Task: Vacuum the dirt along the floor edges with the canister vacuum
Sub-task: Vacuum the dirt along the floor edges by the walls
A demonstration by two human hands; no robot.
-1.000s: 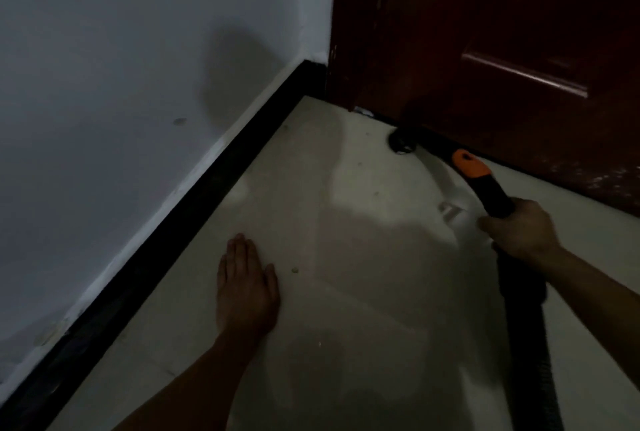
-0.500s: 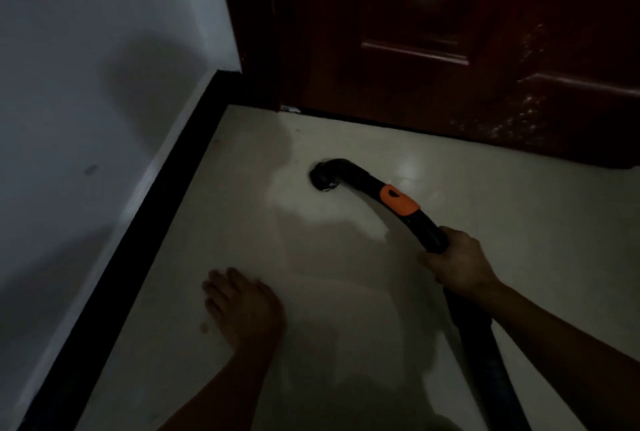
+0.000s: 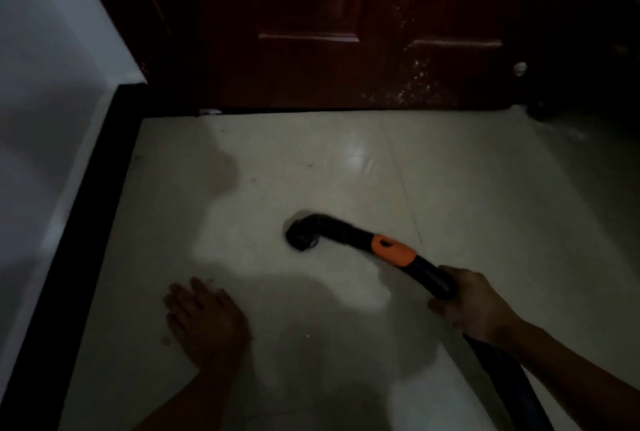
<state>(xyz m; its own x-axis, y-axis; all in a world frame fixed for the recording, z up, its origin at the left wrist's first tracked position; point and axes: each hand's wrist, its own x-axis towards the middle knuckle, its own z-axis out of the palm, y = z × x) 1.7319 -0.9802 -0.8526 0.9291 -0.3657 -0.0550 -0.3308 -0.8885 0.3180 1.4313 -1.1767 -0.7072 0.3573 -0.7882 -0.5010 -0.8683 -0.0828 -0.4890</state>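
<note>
Dim light, pale tiled floor (image 3: 346, 160), black baseboard (image 3: 86, 209), dark wooden door (image 3: 346, 15)

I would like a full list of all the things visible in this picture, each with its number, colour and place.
black vacuum tube with a bent nozzle: one, black, nozzle down on the floor mid-frame, apart from both edges
orange plastic collar: one, orange, around the tube ahead of the right hand
dark red-brown wooden door: one, across the top
black baseboard strip: one, black, along the foot of the left wall
white painted wall: one, white, left side
pale tiled floor: one, cream, centre
dirt specks: a few, dark, between door and nozzle
left hand: one, flat on the floor, lower left
right hand: one, grips the tube, lower right
</note>
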